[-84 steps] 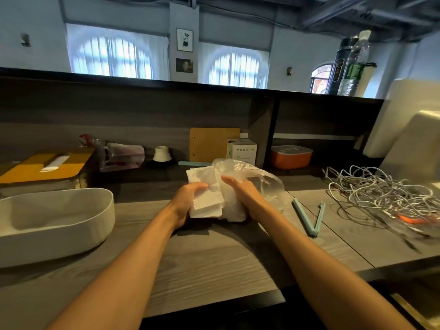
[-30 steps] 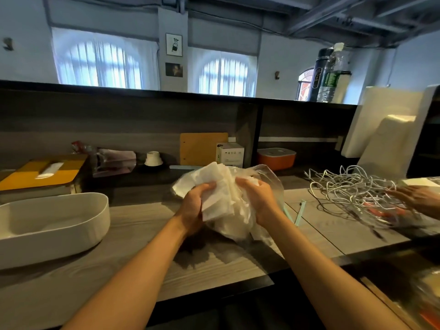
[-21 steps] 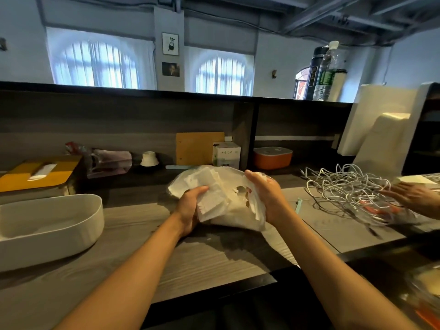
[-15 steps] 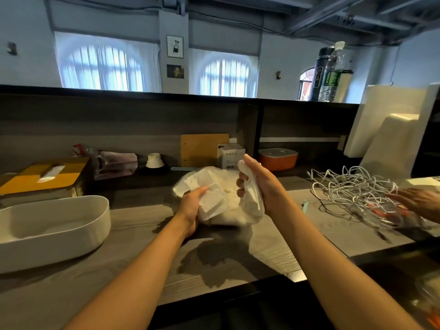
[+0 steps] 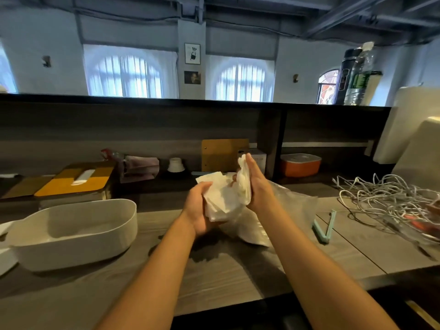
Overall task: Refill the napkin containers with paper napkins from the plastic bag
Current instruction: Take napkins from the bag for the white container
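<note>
Nearest to the camera, the front edge of the wooden worktop runs across the picture, and both forearms cross it toward the middle. The strip of worktop between this edge and the hands is bare wood.

Above the middle of the worktop, the left hand grips a bundle of white paper napkins from below, fingers curled around it. The right hand presses on the right side of the bundle with fingers nearly straight and pointing up, and some napkins stand against its palm. The clear plastic bag lies crumpled on the worktop just under and right of the hands.

On the left, the white oval container stands open near the left border, well apart from the hands, with free worktop between. On the right lie a pale green clip and, farther, a heap of white cables.

Behind, a lower shelf carries an orange box and a box with a yellow lid.
</note>
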The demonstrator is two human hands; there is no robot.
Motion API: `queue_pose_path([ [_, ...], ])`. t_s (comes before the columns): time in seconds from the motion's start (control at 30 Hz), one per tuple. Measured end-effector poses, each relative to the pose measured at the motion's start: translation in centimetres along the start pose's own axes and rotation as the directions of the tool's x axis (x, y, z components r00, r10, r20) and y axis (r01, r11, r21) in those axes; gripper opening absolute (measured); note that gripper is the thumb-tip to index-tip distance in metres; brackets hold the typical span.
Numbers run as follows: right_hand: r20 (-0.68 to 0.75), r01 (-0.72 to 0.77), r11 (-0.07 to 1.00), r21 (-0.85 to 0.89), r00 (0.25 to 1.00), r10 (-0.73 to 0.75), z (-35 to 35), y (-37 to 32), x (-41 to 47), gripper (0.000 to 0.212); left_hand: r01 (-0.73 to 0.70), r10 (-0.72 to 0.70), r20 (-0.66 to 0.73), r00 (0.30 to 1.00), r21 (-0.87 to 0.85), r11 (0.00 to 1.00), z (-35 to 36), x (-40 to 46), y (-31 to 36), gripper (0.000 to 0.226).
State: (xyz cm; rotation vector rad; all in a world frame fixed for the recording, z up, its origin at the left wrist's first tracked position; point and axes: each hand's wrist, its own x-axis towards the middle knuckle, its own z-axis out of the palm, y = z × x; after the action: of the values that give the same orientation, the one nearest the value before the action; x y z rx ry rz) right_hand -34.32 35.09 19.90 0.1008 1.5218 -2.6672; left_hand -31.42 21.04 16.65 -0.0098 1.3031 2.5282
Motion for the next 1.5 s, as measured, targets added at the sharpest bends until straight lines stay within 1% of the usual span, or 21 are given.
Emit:
queue_pose_path([
  [0.1,0.036,-0.068,0.997,0.039,0.997,0.066,-1.0,1.2,-0.1,0.091,0.027,-0.034,0.042,0.999,0.159,0.987,0.2,0.1,0.0,0.041],
  [0.13,0.04,-0.069,0.997,0.028,0.997,0.068,-1.2,1.2,-0.2,0.094,0.027,-0.032,0.017,0.999,0.247,0.969,0.2,0.2,0.0,0.038],
  [0.23,0.009,-0.051,0.997,0.051,0.999,0.05,-1.9,1.0,-0.1,0.083,0.047,-0.03,-0.048,0.998,0.397,0.917,0.1,0.1,0.3,0.039],
  [0.33,-0.018,-0.003,0.993,0.119,1.0,0.005,-2.3,0.7,0.2,0.061,0.053,-0.041,-0.042,0.998,0.35,0.935,-0.3,0.0,0.9,0.032],
  [0.43,-0.03,-0.013,0.975,0.221,0.999,0.02,-2.7,0.6,0.4,0.047,-0.018,0.018,0.002,1.0,0.176,0.984,-0.5,-0.3,1.4,0.014],
  [0.5,-0.052,-0.003,0.971,0.24,0.999,0.015,-3.0,0.3,0.4,0.041,-0.095,0.096,-0.003,0.995,0.066,0.993,-0.7,-0.3,1.5,0.015],
  [0.53,-0.061,-0.002,0.982,0.19,0.998,0.014,-3.1,0.2,0.3,0.045,-0.134,0.135,-0.036,0.99,0.048,0.99,-0.8,-0.2,1.5,0.018],
  [0.6,-0.057,0.022,0.999,-0.037,0.998,-0.024,-2.9,0.0,-0.1,0.052,-0.193,0.2,-0.128,0.971,0.062,0.979,-1.0,0.3,1.3,0.024],
  [0.63,-0.017,0.033,0.984,-0.178,0.999,-0.036,-2.6,-0.1,-0.5,0.053,-0.224,0.232,-0.16,0.959,0.071,0.972,-1.0,0.4,1.1,0.024],
  [0.7,0.072,-0.008,0.911,-0.411,0.997,0.041,-2.1,0.2,-0.7,0.054,-0.286,0.301,-0.165,0.939,0.112,0.952,-0.7,0.4,0.7,0.022],
  [0.77,0.092,-0.04,0.843,-0.536,0.99,0.106,-1.6,0.7,-1.0,0.057,-0.316,0.344,-0.14,0.929,0.186,0.93,-0.4,0.5,0.2,0.022],
  [0.83,0.062,-0.029,0.841,-0.54,0.995,0.074,-1.4,1.2,-0.9,0.062,-0.318,0.35,-0.122,0.929,0.225,0.921,-0.2,0.4,0.1,0.02],
  [0.93,0.005,0.042,0.909,-0.415,0.999,-0.044,-1.6,1.2,-0.9,0.042,-0.27,0.291,-0.098,0.952,0.18,0.946,0.0,0.4,0.1,0.022],
  [1.0,-0.077,0.09,0.908,-0.409,0.988,-0.132,-1.8,1.0,-0.6,0.037,-0.181,0.188,-0.087,0.978,0.082,0.98,-0.1,0.2,0.3,0.022],
  [1.07,-0.066,0.178,0.9,-0.398,0.973,-0.222,-2.0,0.7,-0.5,0.031,-0.084,0.082,-0.056,0.995,-0.036,0.996,-0.6,0.1,0.7,0.029],
  [1.13,0.049,0.254,0.906,-0.337,0.966,-0.253,-2.0,0.0,-1.1,0.023,-0.039,0.035,-0.063,0.997,-0.059,0.997,-1.3,0.2,1.0,0.032],
  [1.17,0.131,0.262,0.923,-0.282,0.964,-0.233,-2.2,-0.3,-1.4,0.025,-0.022,0.02,-0.084,0.996,-0.03,0.999,-1.5,0.3,1.1,0.032],
  [1.27,0.348,0.206,0.965,-0.161,0.927,-0.14,-2.5,-1.4,-2.5,0.032,0.053,-0.041,-0.121,0.992,0.101,0.993,-1.8,0.5,1.1,0.041],
  [1.33,0.326,0.241,0.91,-0.338,0.937,-0.128,-2.3,-1.1,-2.3,0.028,0.09,-0.074,-0.106,0.992,0.16,0.983,-1.6,0.5,1.0,0.04],
  [1.4,0.219,0.261,0.793,-0.55,0.962,-0.164,-1.9,-0.4,-2.1,0.022,0.092,-0.083,-0.065,0.994,0.152,0.984,-1.6,0.7,0.8,0.035],
  [1.5,0.114,0.24,0.722,-0.649,0.969,-0.22,-1.5,0.5,-1.5,0.014,0.088,-0.094,0.07,0.993,0.092,0.992,-1.7,1.1,0.6,0.051],
])
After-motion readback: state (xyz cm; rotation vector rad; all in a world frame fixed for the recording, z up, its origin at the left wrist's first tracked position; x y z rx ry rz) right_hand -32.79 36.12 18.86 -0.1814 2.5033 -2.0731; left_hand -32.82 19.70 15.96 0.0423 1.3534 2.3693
